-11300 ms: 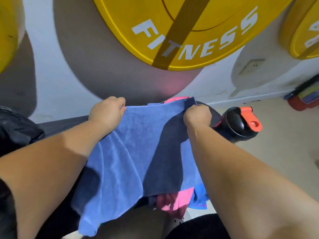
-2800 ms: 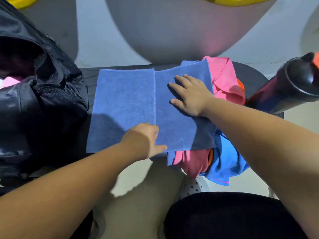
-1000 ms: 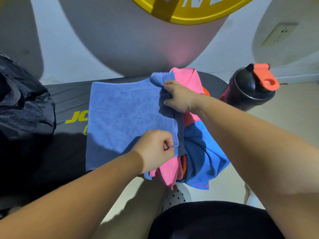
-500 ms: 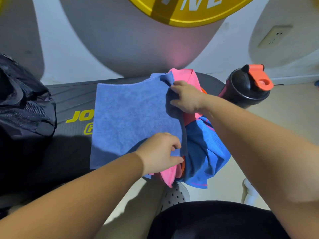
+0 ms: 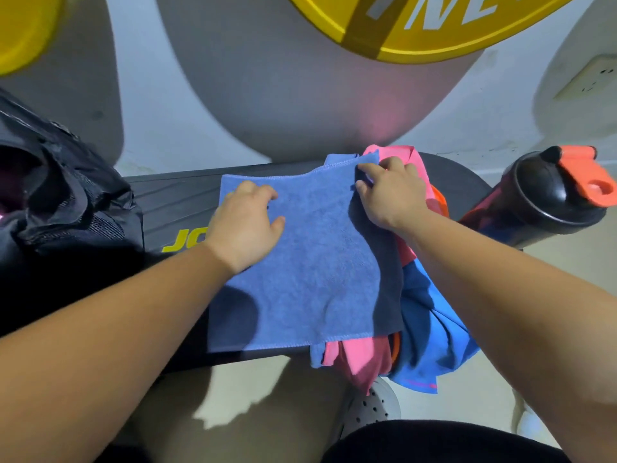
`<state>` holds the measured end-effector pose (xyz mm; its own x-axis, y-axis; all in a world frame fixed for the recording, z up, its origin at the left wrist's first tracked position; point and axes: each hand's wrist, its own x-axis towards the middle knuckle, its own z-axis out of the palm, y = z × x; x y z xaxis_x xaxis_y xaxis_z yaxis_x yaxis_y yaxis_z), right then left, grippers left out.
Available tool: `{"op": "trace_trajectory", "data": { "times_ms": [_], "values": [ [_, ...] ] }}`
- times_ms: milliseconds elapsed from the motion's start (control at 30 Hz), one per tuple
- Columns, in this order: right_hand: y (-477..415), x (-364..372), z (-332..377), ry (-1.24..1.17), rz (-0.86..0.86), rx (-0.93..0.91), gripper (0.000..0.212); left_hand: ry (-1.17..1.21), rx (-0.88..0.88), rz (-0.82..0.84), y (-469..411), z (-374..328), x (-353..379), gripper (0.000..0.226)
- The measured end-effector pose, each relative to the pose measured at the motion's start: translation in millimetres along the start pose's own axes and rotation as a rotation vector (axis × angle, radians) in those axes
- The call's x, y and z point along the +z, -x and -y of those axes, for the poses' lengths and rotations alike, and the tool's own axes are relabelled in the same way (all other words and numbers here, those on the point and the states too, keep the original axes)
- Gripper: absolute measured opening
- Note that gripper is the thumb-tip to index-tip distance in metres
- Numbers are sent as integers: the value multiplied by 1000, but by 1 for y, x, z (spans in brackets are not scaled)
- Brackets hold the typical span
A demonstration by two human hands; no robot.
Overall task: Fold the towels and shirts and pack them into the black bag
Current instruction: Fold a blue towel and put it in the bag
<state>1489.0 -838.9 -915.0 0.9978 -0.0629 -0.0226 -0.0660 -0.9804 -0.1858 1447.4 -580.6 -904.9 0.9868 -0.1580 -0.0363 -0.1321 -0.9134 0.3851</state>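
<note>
**Clerk:** State of the hands?

**Inspector:** Left hand (image 5: 245, 225): palm down on the blue towel (image 5: 307, 272), near its far left corner, fingers lightly bent, gripping nothing. Right hand (image 5: 389, 195): at the towel's far right corner, thumb and fingers closed on the cloth there. The two hands are apart, not touching.

**Clerk:** And the towel itself?

**Inspector:** Folded to a rough square, lying on the black surface (image 5: 173, 198). Its right part rests over a heap of clothes. The near edge reaches the front edge of the surface.

**Clerk:** Contents of the heap?

**Inspector:** A pink shirt (image 5: 360, 362), showing behind the right hand and hanging off the front edge. A bright blue shirt (image 5: 430, 329), draped down beside it on the right. A strip of orange fabric (image 5: 439, 202) is visible under the right wrist; what garment it is cannot be told.

**Clerk:** The bag?

**Inspector:** The black bag (image 5: 60, 202) stands at the left end of the surface, mouth open, well apart from the towel. Yellow lettering on the surface shows between them, partly hidden by the left arm.

**Clerk:** Surroundings?

**Inspector:** A black shaker bottle (image 5: 547, 202) with an orange flip cap (image 5: 587, 175) to the right of the heap. A yellow weight plate (image 5: 417, 28) against the wall above, and a wall socket (image 5: 597, 76) at far right. A perforated shoe (image 5: 370, 406) on the floor below the hanging shirts.
</note>
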Motion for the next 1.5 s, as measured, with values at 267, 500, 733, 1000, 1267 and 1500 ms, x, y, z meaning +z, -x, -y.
{"op": "trace_trajectory", "data": {
  "times_ms": [267,500,733,1000,1267,1500],
  "values": [
    [-32,-7,3,-580,-135,269,47,-267,-99,99,-62,49,-3,53],
    [-38,-6,-4,-905,-147,374,14,-120,-251,72,-88,69,1,23],
    [-24,-34,3,-893,-114,157,17,-5,-283,38,-79,70,-23,12],
    [34,-117,22,-666,-51,-12,21,91,-153,-97,-12,44,-113,15],
    [118,-187,21,-891,-51,8,8,422,2,-35,84,28,-211,22],
    [158,-260,25,-983,437,58,3,1040,19,382,122,45,-264,33]
  ]
}}
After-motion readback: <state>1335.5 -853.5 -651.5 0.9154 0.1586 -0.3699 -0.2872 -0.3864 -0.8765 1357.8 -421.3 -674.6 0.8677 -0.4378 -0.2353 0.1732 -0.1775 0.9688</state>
